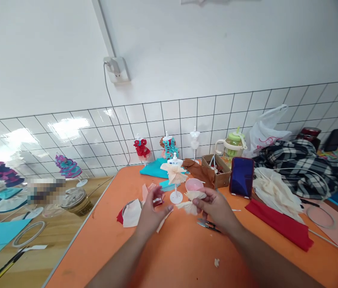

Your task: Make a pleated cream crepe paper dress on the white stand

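Between thumb and fingers, my right hand pinches a gathered piece of cream crepe paper. My left hand has its thumb and fingers spread apart, with nothing seen in it. Just beyond both hands stands a small white dress-form stand wearing a pleated cream skirt piece. Behind my right hand is a pink bowl. Black-handled thread snips lie under my right wrist. A white round piece over red material rests left of my left hand.
Dressed mini forms stand along the tiled wall. To the right are a cardboard box, a propped phone, a green-lidded jug, red fabric and checked cloth. A lidded cup stands on the wooden table at left.
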Demonstrator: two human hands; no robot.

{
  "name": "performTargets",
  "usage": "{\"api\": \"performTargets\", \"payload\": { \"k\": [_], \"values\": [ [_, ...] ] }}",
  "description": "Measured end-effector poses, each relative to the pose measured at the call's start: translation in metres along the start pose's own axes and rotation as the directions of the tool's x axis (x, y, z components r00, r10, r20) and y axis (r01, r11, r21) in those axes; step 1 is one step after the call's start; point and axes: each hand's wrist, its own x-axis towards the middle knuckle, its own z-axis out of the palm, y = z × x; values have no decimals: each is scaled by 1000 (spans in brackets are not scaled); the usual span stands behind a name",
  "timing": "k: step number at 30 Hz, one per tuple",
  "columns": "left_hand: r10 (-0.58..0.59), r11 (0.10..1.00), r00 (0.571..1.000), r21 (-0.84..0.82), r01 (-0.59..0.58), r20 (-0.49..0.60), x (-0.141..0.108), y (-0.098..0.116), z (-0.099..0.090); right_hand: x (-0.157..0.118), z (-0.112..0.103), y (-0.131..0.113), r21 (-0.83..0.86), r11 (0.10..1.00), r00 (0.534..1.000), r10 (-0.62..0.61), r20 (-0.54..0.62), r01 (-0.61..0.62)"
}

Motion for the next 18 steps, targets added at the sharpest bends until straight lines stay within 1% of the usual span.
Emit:
{"api": "performTargets", "payload": {
  "k": [1,2,4,5,7,9,11,13,15,16,18],
  "values": [
    [-25,1000,999,-1,25,-34,13,6,-3,4,-5,-12,-9,999,999,-44,-6,44],
    [-22,1000,999,5,22,-39,26,12,-5,8,-10,-23,-5,997,997,-77,-4,77],
    [2,1000,1000,-27,-2,17,51,23,-2,15,-15,-40,17,994,994,-111,14,111],
    [26,998,999,-58,-24,22,62,28,3,17,-16,-45,24,992,992,-126,18,126],
    [62,996,998,-64,-61,26,79,34,13,20,-14,-50,30,989,989,-146,35,145],
    [87,994,995,-64,-84,46,89,39,24,20,-12,-49,41,988,987,-149,53,147],
    [86,994,994,-68,-82,71,89,44,31,19,-12,-49,57,989,987,-138,80,133],
    [52,996,994,-74,-45,94,82,49,35,14,-14,-51,80,989,985,-131,111,123],
    [-14,996,991,-83,25,133,70,53,36,8,-17,-57,105,987,982,-136,129,123],
    [-50,994,985,-91,65,167,64,54,36,5,-19,-60,116,985,982,-145,121,131],
    [-103,986,974,-111,127,202,51,54,37,0,-19,-65,113,982,982,-163,95,153]
  ]
}}
